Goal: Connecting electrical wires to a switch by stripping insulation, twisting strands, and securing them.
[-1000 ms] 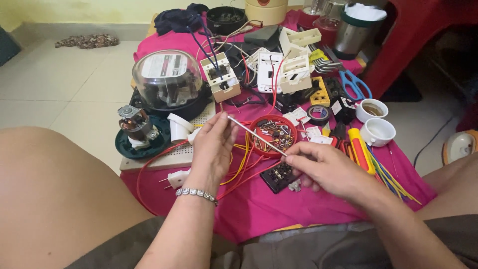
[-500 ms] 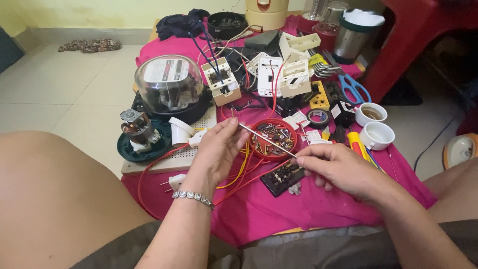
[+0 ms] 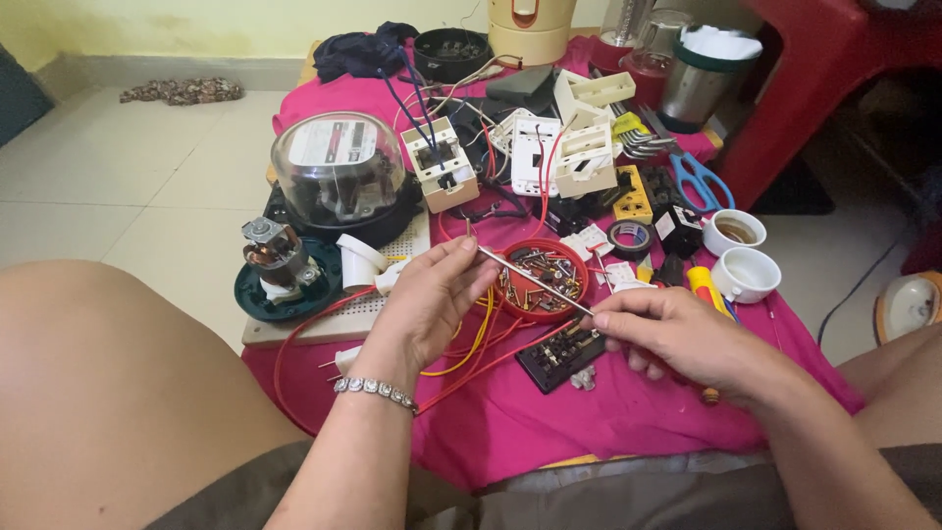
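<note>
A thin metal rod [image 3: 535,281] is held at both ends above a pink cloth [image 3: 549,422]. My left hand [image 3: 429,304], with a beaded bracelet at the wrist, pinches its upper left end. My right hand [image 3: 677,339] pinches its lower right end. Under the rod sits a red round dish of screws [image 3: 543,282]. A black switch block [image 3: 561,355] lies just below my right hand. Red and yellow wires [image 3: 469,348] loop beneath my left hand.
A glass-domed meter [image 3: 339,172], a small motor on a green base [image 3: 280,265], white switch boxes [image 3: 549,152], black tape [image 3: 629,238], blue scissors [image 3: 700,179], two white cups [image 3: 741,255] and a steel jar [image 3: 702,83] crowd the cloth. My bare knee [image 3: 108,383] is at left.
Both hands stay on the rod. The rod has lowered slightly and sits nearer the red dish; my right hand has shifted a little toward the switch block.
</note>
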